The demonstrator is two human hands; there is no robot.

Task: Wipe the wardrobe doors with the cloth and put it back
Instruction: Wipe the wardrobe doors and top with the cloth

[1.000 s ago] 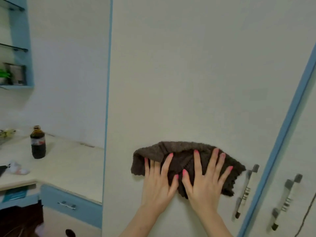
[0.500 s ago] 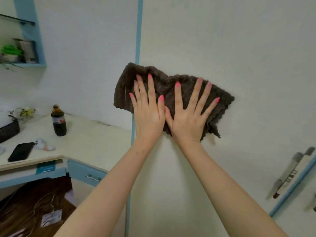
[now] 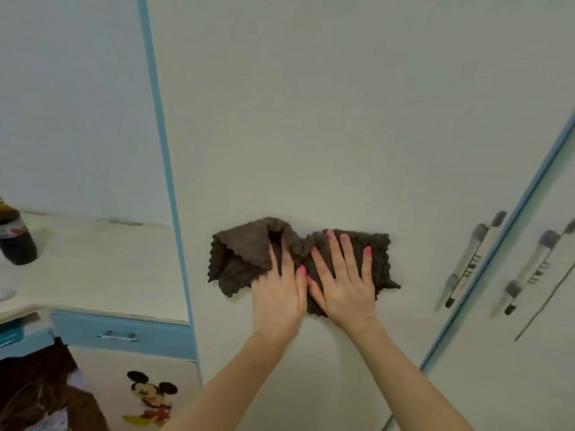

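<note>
A dark brown cloth (image 3: 239, 259) lies bunched against the cream wardrobe door (image 3: 342, 119). My left hand (image 3: 278, 293) presses flat on its middle, with the fingertips tucked under a fold. My right hand (image 3: 342, 281) presses flat on the cloth's right half, fingers spread. The two hands sit side by side, thumbs nearly touching. A flap at the cloth's left end has folded over on itself.
Two door handles (image 3: 473, 259) (image 3: 532, 269) flank a blue door edge (image 3: 497, 244) to the right. At the left stands a desk (image 3: 93, 269) with a dark bottle (image 3: 15, 241), a blue drawer (image 3: 124, 334) and a cartoon mouse sticker (image 3: 149, 396).
Both hands slid the cloth down the door and to the right from the upper left edge. The cloth has bunched and its left flap has folded over.
</note>
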